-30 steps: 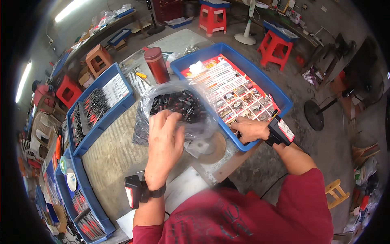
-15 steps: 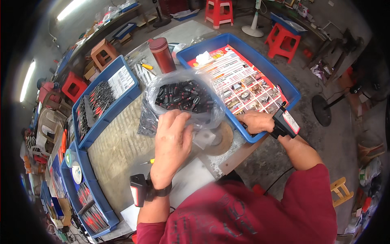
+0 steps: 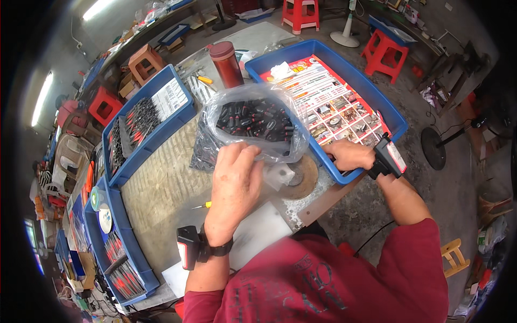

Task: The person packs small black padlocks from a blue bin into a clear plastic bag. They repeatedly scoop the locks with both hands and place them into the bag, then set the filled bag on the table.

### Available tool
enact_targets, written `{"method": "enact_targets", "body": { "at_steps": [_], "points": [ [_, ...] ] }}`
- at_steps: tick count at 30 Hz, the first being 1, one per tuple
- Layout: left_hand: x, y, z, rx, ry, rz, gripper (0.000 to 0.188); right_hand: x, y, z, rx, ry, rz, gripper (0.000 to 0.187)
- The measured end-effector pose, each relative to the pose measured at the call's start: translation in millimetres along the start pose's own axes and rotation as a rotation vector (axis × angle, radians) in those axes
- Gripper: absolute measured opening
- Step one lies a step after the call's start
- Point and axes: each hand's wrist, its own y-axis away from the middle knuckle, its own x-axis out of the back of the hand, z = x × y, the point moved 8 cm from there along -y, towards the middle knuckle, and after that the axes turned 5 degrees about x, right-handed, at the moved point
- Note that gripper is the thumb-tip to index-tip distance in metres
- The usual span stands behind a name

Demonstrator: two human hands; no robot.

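My left hand point(image 3: 237, 180) is at the near side of a clear plastic bag point(image 3: 207, 121), its fingers bent and closed at the bag's rim. Many short black handles with red marks point(image 3: 253, 119) fill the bag. Over the near corner of a large blue tray point(image 3: 397, 114), my right hand point(image 3: 351, 155) has its fingers curled down beside the wall. Whatever they pinch is hidden. A red printed sheet point(image 3: 350, 97) lies in that tray. Left of my left wrist, a small yellow-handled tool point(image 3: 207, 205) rests on the table.
At the left stand a blue tray point(image 3: 125, 169) and another blue tray point(image 3: 144, 273), both with dark and red slim tools. A dark red cylindrical container point(image 3: 226, 65) is behind the bag. A round metal disc point(image 3: 304, 180) sits by the table's near edge. Red stools point(image 3: 385, 54) stand beyond.
The whole view has shifted a little, so the scene sits slightly right and, in front, higher. Both hands keep their places at the bag and the tray corner.
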Motion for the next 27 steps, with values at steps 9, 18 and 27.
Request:
{"method": "enact_targets", "body": {
  "at_steps": [9, 18, 27],
  "points": [
    [12.6, 5.1, -8.6, 0.019, -0.022, 0.044, 0.024, 105.4, -0.8, -50.3, 0.116, -0.202, 0.297, 0.019],
    [8.7, 6.2, -6.8, -0.015, -0.031, 0.041, 0.024, 88.3, -82.7, -159.6, 0.499, -0.166, 0.397, 0.028],
    [14.0, 9.2, -12.6, 0.063, -0.015, 0.017, 0.021, 103.6, -59.7, -138.8, 0.585, -0.106, 0.678, 0.025]
  ]
}}
